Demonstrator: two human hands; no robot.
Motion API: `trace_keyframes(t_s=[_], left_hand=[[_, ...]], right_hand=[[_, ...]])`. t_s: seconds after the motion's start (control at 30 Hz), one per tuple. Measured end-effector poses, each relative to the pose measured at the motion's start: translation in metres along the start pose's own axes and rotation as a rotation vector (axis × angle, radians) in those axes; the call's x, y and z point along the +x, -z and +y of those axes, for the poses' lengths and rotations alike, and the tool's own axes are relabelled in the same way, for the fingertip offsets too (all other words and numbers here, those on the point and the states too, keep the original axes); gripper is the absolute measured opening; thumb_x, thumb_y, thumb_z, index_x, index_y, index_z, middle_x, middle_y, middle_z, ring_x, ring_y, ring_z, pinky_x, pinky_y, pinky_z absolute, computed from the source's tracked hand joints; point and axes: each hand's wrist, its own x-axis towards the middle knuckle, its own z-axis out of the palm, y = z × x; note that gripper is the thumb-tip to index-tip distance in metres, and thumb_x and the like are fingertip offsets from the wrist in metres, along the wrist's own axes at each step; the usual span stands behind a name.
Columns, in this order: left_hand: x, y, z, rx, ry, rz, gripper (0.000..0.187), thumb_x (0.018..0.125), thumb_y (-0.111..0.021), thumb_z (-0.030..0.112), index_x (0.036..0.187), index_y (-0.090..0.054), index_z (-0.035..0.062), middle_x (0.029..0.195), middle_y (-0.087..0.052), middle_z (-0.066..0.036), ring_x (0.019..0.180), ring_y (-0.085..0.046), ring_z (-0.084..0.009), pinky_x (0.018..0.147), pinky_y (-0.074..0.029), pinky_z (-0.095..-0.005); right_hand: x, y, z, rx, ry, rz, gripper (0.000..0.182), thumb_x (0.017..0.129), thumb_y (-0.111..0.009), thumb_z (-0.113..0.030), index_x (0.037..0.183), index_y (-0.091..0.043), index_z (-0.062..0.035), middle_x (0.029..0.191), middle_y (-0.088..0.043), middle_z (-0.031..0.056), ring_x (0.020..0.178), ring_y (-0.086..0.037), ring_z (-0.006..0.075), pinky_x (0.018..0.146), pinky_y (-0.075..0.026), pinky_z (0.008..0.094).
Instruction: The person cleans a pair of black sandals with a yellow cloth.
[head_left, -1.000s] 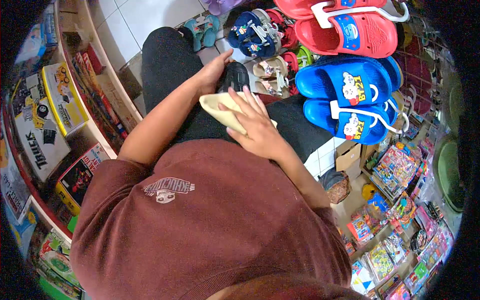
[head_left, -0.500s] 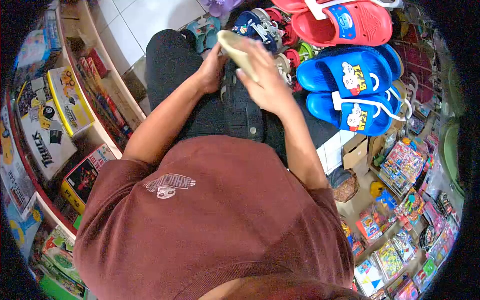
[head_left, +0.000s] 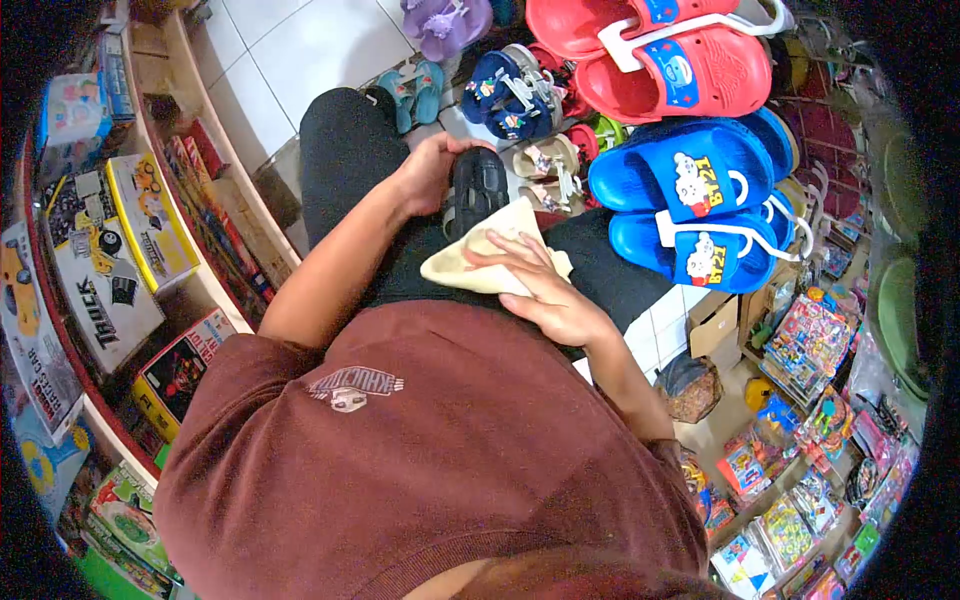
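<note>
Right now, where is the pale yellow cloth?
In the head view, the pale yellow cloth is just above centre, in the right hand, directly below the black shoe at the left hand.

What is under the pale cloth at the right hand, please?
Black trousers show around the cloth, and the black shoe shows just beyond its upper edge. Whatever the cloth and right hand cover cannot be seen.

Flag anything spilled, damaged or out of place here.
Nothing visible looks spilled or damaged. The only mild oddity is the cardboard box near the blue slides, its flap standing open. The pale cloth under the right hand is rumpled, which seems ordinary for soft fabric.
</note>
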Motion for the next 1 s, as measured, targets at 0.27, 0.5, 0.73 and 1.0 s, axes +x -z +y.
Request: trace_keyframes(t_s=[0.27, 0.5, 0.73, 1.0], left_hand=[[-0.024, -0.024, 0.041, 0.185, -0.314, 0.064, 0.044, 0.102, -0.048, 0.041, 0.135, -0.057, 0.0129, 0.12, -0.066, -0.005, 0.099, -0.066, -0.0175, 0.087, -0.056, -0.0366], [-0.041, -0.051, 0.082, 0.735, -0.337, 0.221, 0.047, 0.099, -0.053, 0.041, 0.127, -0.061, 0.0047, 0.117, -0.066, -0.008, 0.098, -0.065, -0.0164, 0.089, -0.053, -0.032], [0.049, 0.11, 0.013, 0.55, -0.607, -0.149, 0.047, 0.097, -0.06, 0.017, 0.14, -0.047, 0.0051, 0.134, -0.055, -0.01, 0.124, -0.052, -0.0187, 0.102, -0.047, -0.036], [-0.009, 0.025, 0.026, 0.309, -0.328, 0.156, 0.04, 0.098, -0.054, 0.035, 0.122, -0.056, 0.0039, 0.103, -0.064, -0.01, 0.086, -0.063, -0.0231, 0.078, -0.054, -0.0356]], right_hand=[[0.002, -0.002, 0.017, 1.21, -0.117, 0.552, 0.051, 0.102, -0.049, -0.025, 0.144, -0.039, 0.0034, 0.137, -0.056, 0.0145, 0.124, -0.057, 0.0266, 0.104, -0.046, 0.0404], [0.049, 0.034, -0.036, 0.555, 0.076, 0.587, 0.049, 0.103, -0.049, -0.027, 0.141, -0.043, 0.0028, 0.133, -0.055, 0.0107, 0.122, -0.05, 0.0173, 0.107, -0.037, 0.0326], [0.112, 0.019, -0.006, -0.345, 0.408, 0.624, 0.05, 0.089, -0.064, -0.018, 0.138, -0.055, -0.0174, 0.147, -0.046, 0.0168, 0.138, -0.036, 0.0448, 0.116, -0.026, 0.0546], [0.08, -0.03, -0.016, -0.319, 0.442, 0.293, 0.055, 0.082, -0.069, -0.016, 0.136, -0.057, -0.0214, 0.15, -0.044, 0.0061, 0.145, -0.027, 0.0413, 0.118, -0.021, 0.0572]])
